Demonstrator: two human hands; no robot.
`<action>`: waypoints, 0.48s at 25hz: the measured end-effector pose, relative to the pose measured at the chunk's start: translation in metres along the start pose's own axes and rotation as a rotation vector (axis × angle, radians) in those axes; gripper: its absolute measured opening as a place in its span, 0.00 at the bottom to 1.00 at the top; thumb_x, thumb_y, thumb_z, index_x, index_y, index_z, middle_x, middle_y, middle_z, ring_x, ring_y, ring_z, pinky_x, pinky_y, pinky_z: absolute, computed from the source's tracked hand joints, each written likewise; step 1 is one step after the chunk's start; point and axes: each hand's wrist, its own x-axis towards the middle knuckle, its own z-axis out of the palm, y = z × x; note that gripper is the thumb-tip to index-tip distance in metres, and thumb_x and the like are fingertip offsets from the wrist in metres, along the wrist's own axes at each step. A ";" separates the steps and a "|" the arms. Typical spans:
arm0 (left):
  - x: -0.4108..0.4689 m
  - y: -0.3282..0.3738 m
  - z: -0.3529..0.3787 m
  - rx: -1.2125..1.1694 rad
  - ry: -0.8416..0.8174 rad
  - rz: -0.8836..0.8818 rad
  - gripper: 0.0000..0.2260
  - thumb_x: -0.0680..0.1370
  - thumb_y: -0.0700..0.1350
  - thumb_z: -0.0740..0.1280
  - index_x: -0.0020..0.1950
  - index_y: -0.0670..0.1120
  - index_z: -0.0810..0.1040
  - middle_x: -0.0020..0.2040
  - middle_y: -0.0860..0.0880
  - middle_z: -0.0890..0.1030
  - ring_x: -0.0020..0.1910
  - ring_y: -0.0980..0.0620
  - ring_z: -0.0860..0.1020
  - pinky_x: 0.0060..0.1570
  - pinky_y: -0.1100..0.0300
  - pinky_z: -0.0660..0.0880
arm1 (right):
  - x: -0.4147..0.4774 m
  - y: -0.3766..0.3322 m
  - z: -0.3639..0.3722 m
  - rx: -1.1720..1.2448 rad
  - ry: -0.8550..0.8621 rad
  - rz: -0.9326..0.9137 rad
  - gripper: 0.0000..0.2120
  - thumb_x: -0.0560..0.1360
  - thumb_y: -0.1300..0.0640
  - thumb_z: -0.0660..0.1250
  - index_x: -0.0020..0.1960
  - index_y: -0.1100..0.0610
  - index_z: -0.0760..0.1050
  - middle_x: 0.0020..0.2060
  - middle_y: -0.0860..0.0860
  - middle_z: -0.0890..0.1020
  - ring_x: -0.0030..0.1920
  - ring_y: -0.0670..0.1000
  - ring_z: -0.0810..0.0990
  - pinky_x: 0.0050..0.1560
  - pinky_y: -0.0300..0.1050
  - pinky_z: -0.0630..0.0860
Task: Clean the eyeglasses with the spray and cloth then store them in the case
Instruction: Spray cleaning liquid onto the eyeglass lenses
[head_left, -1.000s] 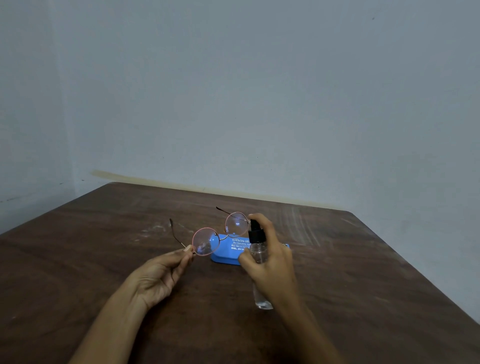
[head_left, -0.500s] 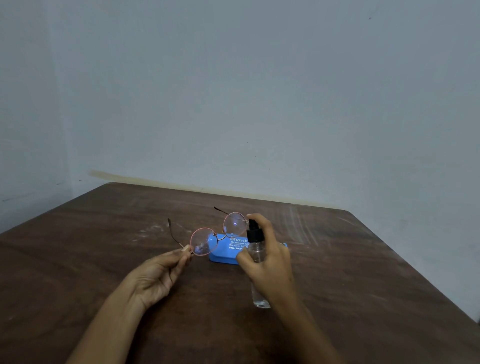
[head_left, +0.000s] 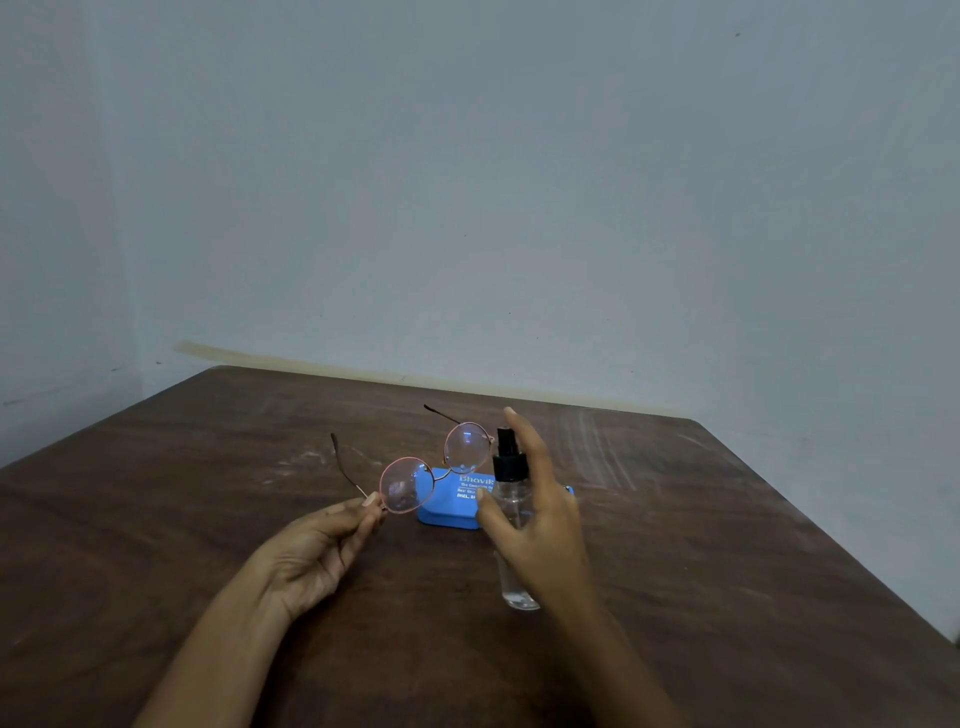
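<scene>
1. Nearest the camera, the left hand (head_left: 317, 551) pinches the eyeglasses (head_left: 401, 486) at one hinge, between thumb and fingertips.
2. Beside it, the right hand (head_left: 540, 525) wraps the clear spray bottle (head_left: 510, 465), index finger straight above its black pump.
3. Held above the brown table (head_left: 156, 519), the eyeglasses show round lenses, thin pinkish rims and unfolded temples, with one lens near the nozzle.
4. Behind them, a blue case (head_left: 444, 512) with white lettering lies flat.

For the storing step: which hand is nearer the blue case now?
Right. The right hand, gripping the spray bottle, overlaps the right end of the blue case in this view; the left hand, pinching the eyeglasses, is off to its left.
</scene>
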 end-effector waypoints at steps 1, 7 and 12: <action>-0.001 0.000 0.000 0.009 0.000 0.003 0.10 0.76 0.29 0.55 0.40 0.34 0.75 0.24 0.45 0.81 0.22 0.56 0.79 0.21 0.70 0.75 | 0.000 0.000 0.000 0.017 -0.001 0.006 0.35 0.68 0.61 0.67 0.69 0.40 0.58 0.40 0.56 0.80 0.33 0.49 0.76 0.37 0.35 0.75; 0.001 -0.003 0.001 0.141 -0.001 0.047 0.09 0.76 0.29 0.56 0.41 0.35 0.74 0.26 0.47 0.82 0.23 0.58 0.79 0.23 0.71 0.75 | 0.000 0.006 -0.004 0.211 -0.032 0.068 0.30 0.67 0.64 0.60 0.62 0.39 0.58 0.48 0.56 0.78 0.32 0.56 0.74 0.36 0.53 0.76; 0.001 -0.007 0.002 0.262 0.001 0.131 0.08 0.75 0.31 0.59 0.40 0.38 0.75 0.27 0.50 0.81 0.25 0.60 0.79 0.27 0.72 0.76 | 0.005 0.014 -0.015 0.238 0.057 0.102 0.23 0.64 0.63 0.57 0.54 0.43 0.57 0.49 0.44 0.73 0.41 0.41 0.74 0.42 0.33 0.73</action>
